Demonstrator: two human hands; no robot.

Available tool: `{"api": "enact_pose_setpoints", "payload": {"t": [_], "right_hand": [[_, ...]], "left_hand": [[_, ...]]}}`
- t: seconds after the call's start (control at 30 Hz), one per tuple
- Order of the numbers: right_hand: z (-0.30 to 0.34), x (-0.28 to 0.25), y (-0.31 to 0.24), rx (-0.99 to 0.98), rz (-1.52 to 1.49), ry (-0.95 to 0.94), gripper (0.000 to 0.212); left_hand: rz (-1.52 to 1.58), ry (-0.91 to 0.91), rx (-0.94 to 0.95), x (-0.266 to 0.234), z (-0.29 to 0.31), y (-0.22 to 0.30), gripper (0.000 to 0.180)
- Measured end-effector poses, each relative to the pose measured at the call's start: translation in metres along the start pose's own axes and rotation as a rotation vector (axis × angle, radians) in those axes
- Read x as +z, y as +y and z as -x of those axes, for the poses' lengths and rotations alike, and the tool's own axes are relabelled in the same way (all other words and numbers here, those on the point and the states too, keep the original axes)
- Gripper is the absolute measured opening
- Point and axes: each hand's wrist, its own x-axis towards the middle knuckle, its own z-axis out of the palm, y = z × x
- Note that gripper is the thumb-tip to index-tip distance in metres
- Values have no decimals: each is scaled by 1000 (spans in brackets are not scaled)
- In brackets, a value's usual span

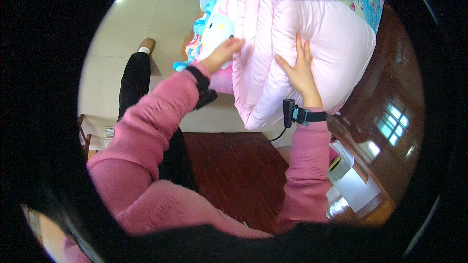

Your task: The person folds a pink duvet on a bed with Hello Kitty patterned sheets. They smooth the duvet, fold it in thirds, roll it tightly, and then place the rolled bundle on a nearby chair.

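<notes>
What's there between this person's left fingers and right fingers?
Folded layers of the puffy pale pink quilt lie between the left fingers and the right fingers, as the head view shows.

No legible text. Pink fleece sweater (161, 209): faint marks on the front, can't tell if lettering. White paper sheets (358, 190) on the brown wooden counter (382, 213), lower right: any print too small to read.
</notes>
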Motion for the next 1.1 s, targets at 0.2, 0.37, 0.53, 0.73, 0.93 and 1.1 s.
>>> {"api": "enact_pose_setpoints", "payload": {"t": [0.2,0.37,0.53,0.73,0.93,1.1], "right_hand": [[1,-6,0,-31,-32,-46,91],[-1,0,1,-53,4,-12,90],[-6,-4,14,-50,-2,-56,90],[-5,28,0,43,189,-148,92],[15,31,-8,45,-24,-37,84],[70,34,-16,-30,-136,166,74]], "left_hand": [[-120,-90,135,66,70,-64,76],[-252,70,332,88,75,-87,69],[-292,126,403,119,86,-117,62],[-561,242,204,107,71,-162,56],[-498,-16,24,53,69,-154,63],[-998,491,713,62,78,-23,70]]}}
